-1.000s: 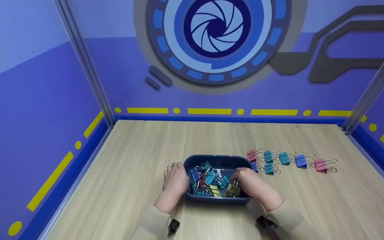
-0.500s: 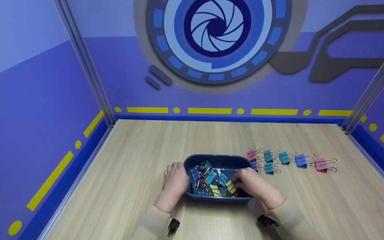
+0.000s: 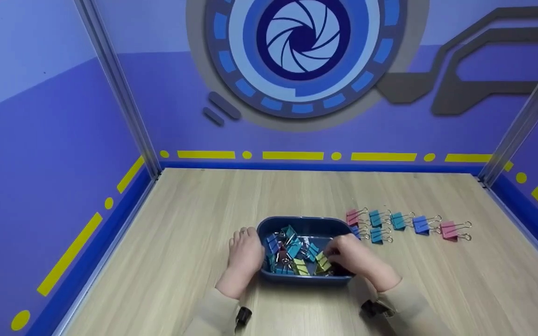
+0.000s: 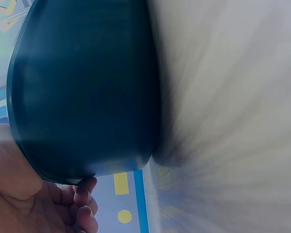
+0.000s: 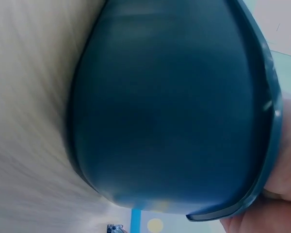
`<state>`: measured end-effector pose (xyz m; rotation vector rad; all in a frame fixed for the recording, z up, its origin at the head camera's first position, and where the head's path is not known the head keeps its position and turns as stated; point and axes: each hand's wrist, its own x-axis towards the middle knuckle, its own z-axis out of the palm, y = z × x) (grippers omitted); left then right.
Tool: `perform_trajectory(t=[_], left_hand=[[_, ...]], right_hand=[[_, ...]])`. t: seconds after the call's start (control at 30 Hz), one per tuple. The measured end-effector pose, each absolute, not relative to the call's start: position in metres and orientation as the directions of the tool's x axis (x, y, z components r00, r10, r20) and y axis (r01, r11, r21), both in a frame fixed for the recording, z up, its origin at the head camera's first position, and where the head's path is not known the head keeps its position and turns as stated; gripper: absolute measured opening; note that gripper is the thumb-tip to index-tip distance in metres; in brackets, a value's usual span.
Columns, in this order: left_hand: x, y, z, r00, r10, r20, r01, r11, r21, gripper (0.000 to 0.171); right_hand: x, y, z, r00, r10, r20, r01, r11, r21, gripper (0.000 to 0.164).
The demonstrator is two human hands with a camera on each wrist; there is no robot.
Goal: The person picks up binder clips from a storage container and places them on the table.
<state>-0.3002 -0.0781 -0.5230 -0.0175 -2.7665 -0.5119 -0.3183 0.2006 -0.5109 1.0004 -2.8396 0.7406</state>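
First, brace the dark-blue, rounded, plastic-looking tray [image 3: 304,280] with the left hand [image 3: 245,253], which touches the rim at its side; whether that hand grips cannot be told. The right hand [image 3: 350,254] appears to pinch a yellow metal binder clip [image 3: 323,263] inside the tray; a firm hold should limit snagging of wire handles. Between the hands, the tray contains mixed clips: blue and teal ones [image 3: 293,249] toward the left hand, then another yellow clip [image 3: 300,267]. Beyond the right hand, pink, teal and blue clips [image 3: 421,225] lie on the wood-grain surface [image 3: 199,210].
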Motion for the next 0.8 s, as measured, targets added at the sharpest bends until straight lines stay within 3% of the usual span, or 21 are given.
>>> perform_trajectory(t=[0.8], left_hand=[[-0.301, -0.078, -0.521, -0.963, -0.057, 0.262, 0.045, 0.929, 0.368, 0.025]], right_hand=[[-0.315, 0.226, -0.475, -0.829, -0.487, 0.274, -0.555, 0.654, -0.514, 0.008]])
